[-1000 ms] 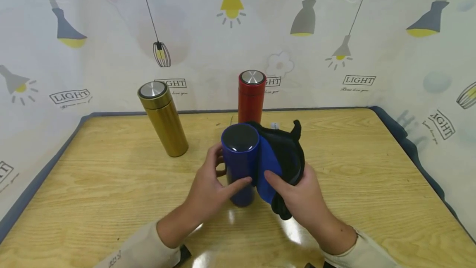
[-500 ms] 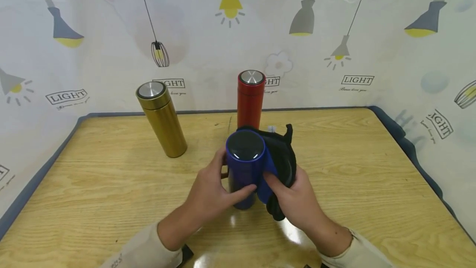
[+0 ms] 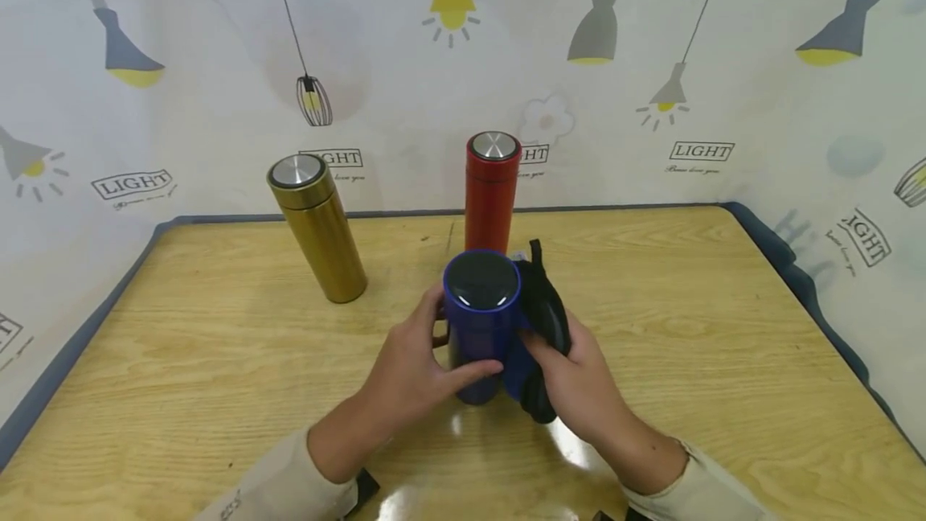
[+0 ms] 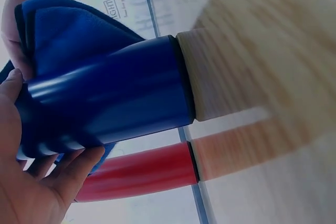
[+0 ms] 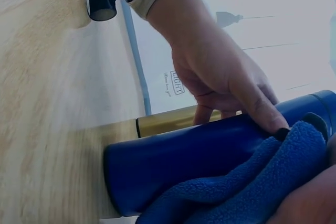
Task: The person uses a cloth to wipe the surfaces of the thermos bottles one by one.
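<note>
A dark blue thermos bottle (image 3: 477,336) stands upright on the table. My left hand (image 3: 408,364) grips its side, thumb across the front and fingers curled round the far left. In my right hand (image 3: 587,384) is a folded cloth (image 3: 544,308), black outside with a small loop on top and blue fleece inside. The fleece (image 5: 247,174) lies against the bottle's right side in the right wrist view. Part of my right fingers is hidden behind the cloth. The left wrist view shows the bottle's base (image 4: 184,80) resting on the tabletop.
A red thermos (image 3: 489,207) stands just behind the blue one. To the back left is a gold thermos (image 3: 321,235). A lamp-print backdrop (image 3: 391,87) encloses the wooden table (image 3: 195,360) at the back and sides.
The right hand has brought the cloth leftward and round the bottle's right side, folding it narrower. The blue bottle has shifted slightly right and nearer, with the left hand still holding it.
</note>
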### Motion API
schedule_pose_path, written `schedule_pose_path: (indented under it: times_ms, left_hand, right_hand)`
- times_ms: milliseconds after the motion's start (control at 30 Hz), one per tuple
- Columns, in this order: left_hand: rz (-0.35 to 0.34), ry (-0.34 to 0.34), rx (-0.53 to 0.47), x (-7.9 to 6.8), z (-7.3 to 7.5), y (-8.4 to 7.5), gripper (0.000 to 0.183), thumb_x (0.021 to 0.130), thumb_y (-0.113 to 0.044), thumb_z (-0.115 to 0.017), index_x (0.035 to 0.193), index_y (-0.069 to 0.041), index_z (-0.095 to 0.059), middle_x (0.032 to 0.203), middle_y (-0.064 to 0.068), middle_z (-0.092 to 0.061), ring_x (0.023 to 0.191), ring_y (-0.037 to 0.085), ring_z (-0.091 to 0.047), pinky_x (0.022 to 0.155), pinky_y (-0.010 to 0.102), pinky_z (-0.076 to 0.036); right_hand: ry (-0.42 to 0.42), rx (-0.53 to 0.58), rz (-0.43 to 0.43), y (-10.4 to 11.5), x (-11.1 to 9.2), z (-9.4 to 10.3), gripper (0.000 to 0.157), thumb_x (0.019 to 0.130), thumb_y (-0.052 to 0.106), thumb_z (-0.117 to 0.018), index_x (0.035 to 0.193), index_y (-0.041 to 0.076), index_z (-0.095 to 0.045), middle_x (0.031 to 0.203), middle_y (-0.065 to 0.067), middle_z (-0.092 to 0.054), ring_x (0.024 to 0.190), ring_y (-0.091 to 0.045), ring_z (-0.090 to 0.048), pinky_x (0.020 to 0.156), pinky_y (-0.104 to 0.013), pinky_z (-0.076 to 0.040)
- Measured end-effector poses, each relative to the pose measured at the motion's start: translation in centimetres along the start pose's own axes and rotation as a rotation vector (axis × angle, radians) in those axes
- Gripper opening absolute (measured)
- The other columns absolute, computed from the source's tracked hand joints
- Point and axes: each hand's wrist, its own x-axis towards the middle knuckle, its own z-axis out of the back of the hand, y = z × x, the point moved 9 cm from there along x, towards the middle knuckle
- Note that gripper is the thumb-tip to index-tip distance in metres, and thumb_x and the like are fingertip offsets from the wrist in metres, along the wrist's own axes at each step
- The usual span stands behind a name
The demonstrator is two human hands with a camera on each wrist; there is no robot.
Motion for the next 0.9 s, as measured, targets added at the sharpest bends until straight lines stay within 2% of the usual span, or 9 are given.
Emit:
schedule_pose_path:
  times_ms: [133, 233, 400, 533, 667, 800, 900]
  left_hand:
    - [-0.021, -0.001, 0.031, 0.0, 0.0, 0.0, 0.1, 0.072, -0.033, -0.091, 0.151, -0.012, -0.033, 0.132, 0.01, -0.063, 0.113, 0.023, -0.066, 0.08, 0.028, -0.061]
    - [-0.036, 0.003, 0.049, 0.0, 0.0, -0.1, 0.1, 0.072, -0.033, -0.091, 0.151, -0.012, -0.032, 0.131, 0.011, -0.063, 0.113, 0.024, -0.066, 0.079, 0.03, -0.061]
    - [-0.028, 0.013, 0.042, -0.1, -0.1, -0.1, 0.099, 0.073, -0.032, -0.09, 0.151, -0.013, -0.031, 0.132, 0.012, -0.062, 0.115, 0.025, -0.065, 0.079, 0.032, -0.062]
    - [-0.018, 0.013, 0.03, -0.1, -0.1, -0.2, 0.099, 0.074, -0.031, -0.09, 0.151, -0.014, -0.031, 0.133, 0.011, -0.061, 0.115, 0.025, -0.065, 0.079, 0.034, -0.062]
    - [-0.013, 0.01, 0.036, -0.1, -0.1, -0.1, 0.1, 0.075, -0.032, -0.089, 0.152, -0.014, -0.03, 0.134, 0.011, -0.061, 0.115, 0.025, -0.065, 0.08, 0.035, -0.062]
    - [-0.025, 0.008, 0.048, -0.1, -0.1, -0.1, 0.101, 0.074, -0.033, -0.089, 0.152, -0.013, -0.029, 0.134, 0.012, -0.061, 0.115, 0.025, -0.065, 0.079, 0.035, -0.062]
    - [-0.037, -0.001, 0.059, -0.1, 0.0, -0.2, 0.101, 0.074, -0.033, -0.09, 0.152, -0.012, -0.03, 0.131, 0.012, -0.062, 0.113, 0.024, -0.065, 0.079, 0.033, -0.062]
  right_hand:
    - [-0.048, 0.012, 0.004, 0.7, -0.5, 0.6, 0.033, 0.099, 0.007, -0.056, 0.131, 0.004, -0.059, 0.123, -0.014, -0.067, 0.11, -0.011, -0.063, 0.093, -0.022, -0.052]
    - [-0.075, 0.053, 0.034, 1.6, -1.0, 1.1, 0.029, 0.099, 0.008, -0.057, 0.127, 0.001, -0.06, 0.116, -0.013, -0.068, 0.101, -0.01, -0.067, 0.086, -0.024, -0.055]
    - [-0.108, 0.115, 0.14, 3.3, -1.7, 1.6, 0.028, 0.099, 0.006, -0.058, 0.126, 0.0, -0.061, 0.112, -0.001, -0.071, 0.099, -0.012, -0.069, 0.084, -0.025, -0.058]
    - [-0.118, 0.105, 0.201, 4.0, -1.8, 1.8, 0.029, 0.097, 0.002, -0.059, 0.126, 0.0, -0.062, 0.113, 0.003, -0.071, 0.102, -0.011, -0.068, 0.086, -0.024, -0.057]
    - [-0.103, 0.079, 0.199, 3.8, -1.6, 1.5, 0.03, 0.097, 0.001, -0.059, 0.126, 0.001, -0.062, 0.117, -0.006, -0.07, 0.104, -0.011, -0.068, 0.086, -0.024, -0.057]
    - [-0.044, 0.076, 0.158, 3.0, -1.2, 0.8, 0.034, 0.098, 0.003, -0.057, 0.133, 0.001, -0.058, 0.125, -0.017, -0.065, 0.109, -0.009, -0.065, 0.09, -0.024, -0.056]
    - [0.006, 0.068, 0.117, 2.1, -0.8, 0.2, 0.037, 0.099, 0.004, -0.054, 0.137, 0.003, -0.055, 0.128, -0.018, -0.064, 0.111, -0.009, -0.064, 0.091, -0.024, -0.055]
